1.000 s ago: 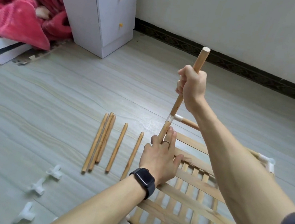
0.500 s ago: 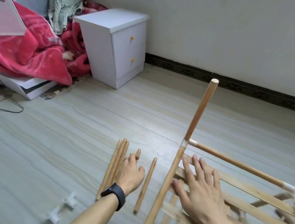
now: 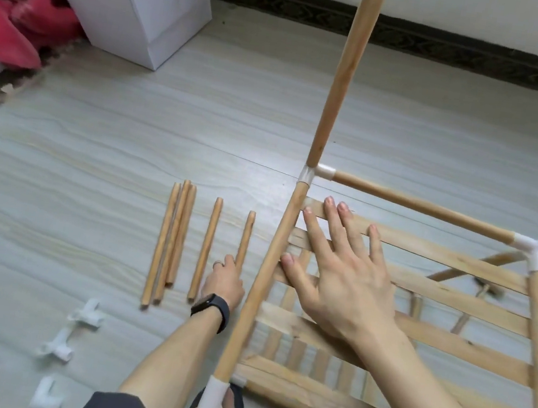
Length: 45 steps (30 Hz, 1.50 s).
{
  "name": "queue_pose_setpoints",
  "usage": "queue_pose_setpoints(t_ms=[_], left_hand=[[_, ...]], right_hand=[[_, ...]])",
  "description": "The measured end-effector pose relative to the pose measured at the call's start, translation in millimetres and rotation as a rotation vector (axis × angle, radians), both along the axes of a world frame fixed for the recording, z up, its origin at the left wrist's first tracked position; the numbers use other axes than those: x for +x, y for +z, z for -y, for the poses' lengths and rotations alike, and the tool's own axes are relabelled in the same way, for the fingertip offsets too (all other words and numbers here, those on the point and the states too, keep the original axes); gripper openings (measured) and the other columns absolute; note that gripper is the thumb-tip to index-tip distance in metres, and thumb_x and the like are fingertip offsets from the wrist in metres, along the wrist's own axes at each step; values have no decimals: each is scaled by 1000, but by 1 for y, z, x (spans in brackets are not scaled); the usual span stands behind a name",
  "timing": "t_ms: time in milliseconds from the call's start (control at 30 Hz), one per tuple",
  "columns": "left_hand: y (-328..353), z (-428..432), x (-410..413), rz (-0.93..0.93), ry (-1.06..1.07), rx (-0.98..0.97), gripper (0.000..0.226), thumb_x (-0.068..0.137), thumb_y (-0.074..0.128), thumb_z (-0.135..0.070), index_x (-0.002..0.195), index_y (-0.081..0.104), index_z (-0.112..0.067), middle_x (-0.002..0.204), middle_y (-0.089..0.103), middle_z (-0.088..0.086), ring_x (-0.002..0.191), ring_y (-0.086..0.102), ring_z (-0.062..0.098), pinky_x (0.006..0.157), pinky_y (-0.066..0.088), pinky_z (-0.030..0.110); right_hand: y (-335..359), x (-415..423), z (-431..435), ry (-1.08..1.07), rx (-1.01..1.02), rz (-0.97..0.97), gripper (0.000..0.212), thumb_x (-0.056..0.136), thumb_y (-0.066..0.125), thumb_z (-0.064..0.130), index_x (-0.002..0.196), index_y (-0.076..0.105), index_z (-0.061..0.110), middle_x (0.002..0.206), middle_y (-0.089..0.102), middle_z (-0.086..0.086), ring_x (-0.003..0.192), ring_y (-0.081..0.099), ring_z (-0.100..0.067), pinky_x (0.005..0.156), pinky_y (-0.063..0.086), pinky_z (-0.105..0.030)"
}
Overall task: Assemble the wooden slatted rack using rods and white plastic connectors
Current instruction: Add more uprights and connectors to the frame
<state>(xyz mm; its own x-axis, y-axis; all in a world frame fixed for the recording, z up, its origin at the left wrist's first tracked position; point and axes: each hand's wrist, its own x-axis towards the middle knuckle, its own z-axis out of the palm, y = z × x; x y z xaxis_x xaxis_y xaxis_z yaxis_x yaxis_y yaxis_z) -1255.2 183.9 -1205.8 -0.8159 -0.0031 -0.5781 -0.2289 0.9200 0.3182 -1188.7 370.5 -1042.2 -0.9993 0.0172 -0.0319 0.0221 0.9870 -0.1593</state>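
We press our right hand [image 3: 346,284] flat, fingers spread, on the slats of the rack [image 3: 460,261]. The rack lies on the floor [image 3: 91,179] right in front of us, and the hand rests near its far left corner. At that corner a white connector [image 3: 313,175] joins the frame, and an upright rod [image 3: 345,69] rises from it past the top of the view. Our left hand [image 3: 224,279], with a watch [image 3: 211,306] on the wrist, reaches down to the near end of the rightmost rod [image 3: 245,235] among the five loose rods [image 3: 204,250] lying side by side just left of the rack. We cannot tell whether its fingers grip that rod or only touch it. Three spare connectors [image 3: 57,348] lie left of our forearm. A white cabinet [image 3: 143,3] and a red blanket [image 3: 11,12] sit at the far left.
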Motion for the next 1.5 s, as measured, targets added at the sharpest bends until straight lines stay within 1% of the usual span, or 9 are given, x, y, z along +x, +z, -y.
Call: queue_pose_setpoints(t_ms=[233, 400, 567, 633, 767, 933, 1067, 1233, 1500], left_hand=[[76, 26, -25, 155, 473, 643, 32, 93, 68, -9, 122, 56, -7, 101, 68, 14, 83, 71, 29, 73, 62, 45], [186, 43, -19, 185, 421, 958, 22, 91, 72, -10, 112, 67, -8, 92, 70, 7, 69, 73, 20, 58, 58, 28], [273, 41, 21, 336, 181, 1041, 22, 91, 71, -9, 112, 69, -2, 92, 71, 9, 74, 71, 26, 68, 61, 31], [294, 33, 34, 395, 66, 1010, 20, 92, 68, -8, 111, 70, -3, 91, 71, 9, 70, 69, 23, 68, 61, 30], [324, -6, 52, 424, -218, 863, 16, 94, 68, -14, 107, 74, -7, 95, 69, 9, 66, 67, 18, 62, 57, 25], [338, -83, 65, 319, -387, 755, 38, 95, 63, -50, 113, 71, -17, 102, 70, 7, 77, 71, 20, 66, 61, 33], [310, -152, 68, -234, -688, 256, 56, 100, 44, -57, 139, 49, -18, 133, 60, 8, 125, 53, 26, 100, 47, 41], [241, -208, 84, -483, -955, -52, 77, 99, 26, -66, 161, 7, -24, 169, 1, 5, 155, -10, 29, 124, -2, 51], [167, -230, 109, -563, -819, 39, 82, 87, -2, -78, 156, -17, -38, 161, -29, -11, 147, -34, 19, 117, -24, 51]], right_hand=[[1, -2, -3, -4, -35, 52, 79, 91, 0, 78, 160, -5, 40, 167, -16, 11, 152, -24, -6, 124, -11, -49], [12, -2, -8, 25, -104, 121, 81, 88, -4, 80, 158, -11, 41, 166, -20, 14, 149, -29, -3, 123, -16, -47], [42, 7, -14, 1, -456, 40, 85, 96, 46, 65, 160, -5, 42, 170, 11, 4, 153, 20, -15, 125, 18, -50], [54, 24, -15, 14, -461, -167, 87, 93, 58, 60, 159, 2, 49, 165, 21, 2, 126, 53, -19, 97, 54, -48], [67, 64, -28, 220, -204, -593, 48, 94, 63, 46, 138, 57, 28, 137, 51, -7, 82, 66, -20, 48, 55, -35], [78, 100, -85, 44, -185, -643, 22, 102, 55, 30, 104, 64, 10, 90, 67, -3, 69, 66, -33, 47, 49, -38], [90, 116, -147, -407, -562, -614, 21, 105, 48, 40, 99, 58, 23, 72, 70, 7, 67, 71, -10, 64, 55, -37], [104, 106, -198, -725, -911, -778, 28, 105, 48, 44, 96, 60, 20, 82, 74, 13, 65, 73, -10, 63, 61, -31], [93, 63, -231, -799, -984, -802, 31, 107, 46, 38, 106, 58, 9, 94, 72, 4, 65, 73, -11, 60, 58, -20]])
